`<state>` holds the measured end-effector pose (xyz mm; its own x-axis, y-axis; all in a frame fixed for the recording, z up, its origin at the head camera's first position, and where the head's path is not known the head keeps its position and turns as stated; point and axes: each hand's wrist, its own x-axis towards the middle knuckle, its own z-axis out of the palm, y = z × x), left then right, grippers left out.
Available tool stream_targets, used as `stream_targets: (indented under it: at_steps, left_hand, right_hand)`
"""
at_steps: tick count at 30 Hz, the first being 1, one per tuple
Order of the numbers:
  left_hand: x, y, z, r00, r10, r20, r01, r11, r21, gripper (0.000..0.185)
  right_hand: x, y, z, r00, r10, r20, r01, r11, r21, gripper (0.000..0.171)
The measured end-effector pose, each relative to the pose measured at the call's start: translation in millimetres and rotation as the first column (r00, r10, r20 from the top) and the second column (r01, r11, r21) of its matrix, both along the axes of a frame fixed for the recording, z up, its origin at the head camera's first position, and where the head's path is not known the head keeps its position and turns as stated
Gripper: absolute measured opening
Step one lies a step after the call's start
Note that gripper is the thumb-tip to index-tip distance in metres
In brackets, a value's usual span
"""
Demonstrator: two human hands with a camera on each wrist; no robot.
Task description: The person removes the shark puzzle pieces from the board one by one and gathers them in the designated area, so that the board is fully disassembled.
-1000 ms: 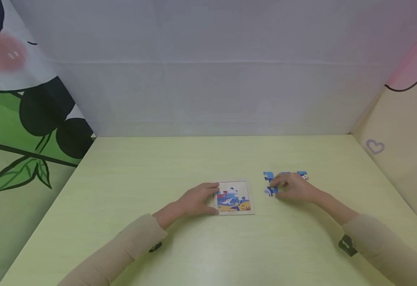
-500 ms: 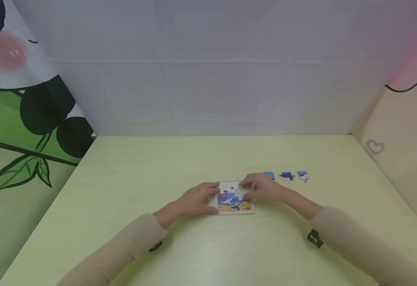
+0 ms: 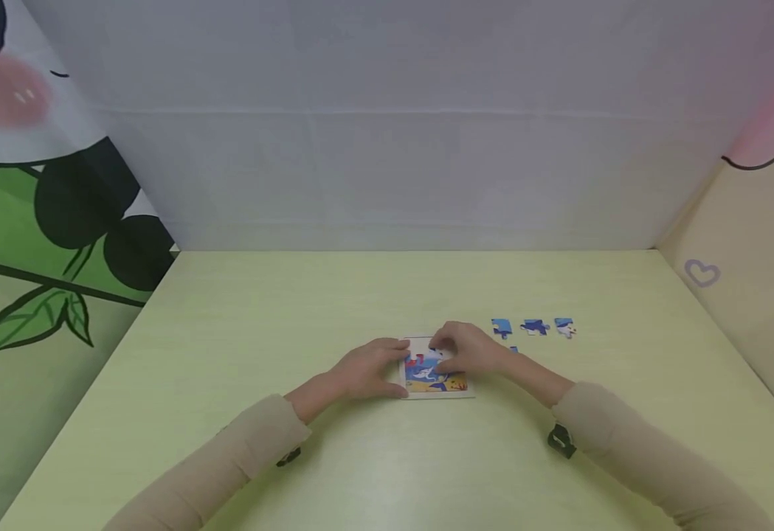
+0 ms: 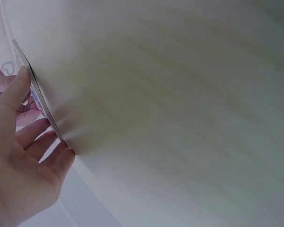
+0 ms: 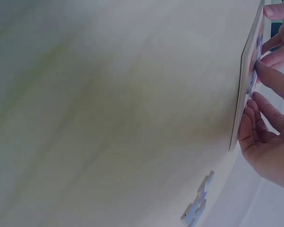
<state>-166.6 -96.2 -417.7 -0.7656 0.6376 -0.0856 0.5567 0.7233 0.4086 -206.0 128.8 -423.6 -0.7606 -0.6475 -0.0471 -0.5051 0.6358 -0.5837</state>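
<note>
A square jigsaw puzzle board (image 3: 438,396) with a pale border lies on the table, its sea picture partly filled with blue, white and yellow pieces. My left hand (image 3: 368,370) grips the board's left side, thumb at the near edge and fingers along the far one. Above the picture, my right hand (image 3: 471,350) pinches at a puzzle piece between thumb and fingertips; the fingers mostly hide it. In the right wrist view the right thumb (image 5: 272,78) reaches onto the board's face. In the left wrist view the board (image 4: 40,97) appears edge-on.
Right of the board, a row holds a light blue piece (image 3: 502,327), a dark blue piece (image 3: 535,327) and a blue-and-white piece (image 3: 564,327). Another piece (image 3: 513,349) peeks out beyond my right wrist. A pale wall (image 3: 413,177) stands behind the table (image 3: 280,302).
My right hand has moved left from the loose pieces to the board, then slightly further left over the picture. My left hand has stayed on the board's left side.
</note>
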Motion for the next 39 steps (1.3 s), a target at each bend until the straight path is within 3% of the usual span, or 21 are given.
stream_targets:
  at_steps: [10,25,30,39]
  left_hand:
    - [-0.4,1,-1.8,1.0,-0.002,-0.011,0.002,1.0,-0.005,0.066]
    - [2.9,2,3.4,1.0,0.007,0.002,-0.007,1.0,0.007,0.066]
    - [3.2,2,4.4,1.0,0.01,0.004,-0.01,1.0,0.003,0.066]
    - [3.3,1,3.6,1.0,0.009,0.003,-0.009,1.0,0.001,0.065]
  right_hand:
    - [5.7,-7,3.3,0.987,-0.12,0.103,0.122,0.992,-0.015,0.036]
    - [5.0,-10,10.3,0.962,-0.175,0.212,0.183,0.983,-0.019,0.034]
    - [2.9,-4,10.4,0.971,-0.12,0.207,0.128,0.991,-0.027,0.04]
    - [1.4,2,9.4,0.995,0.017,0.096,-0.014,0.999,-0.036,0.041]
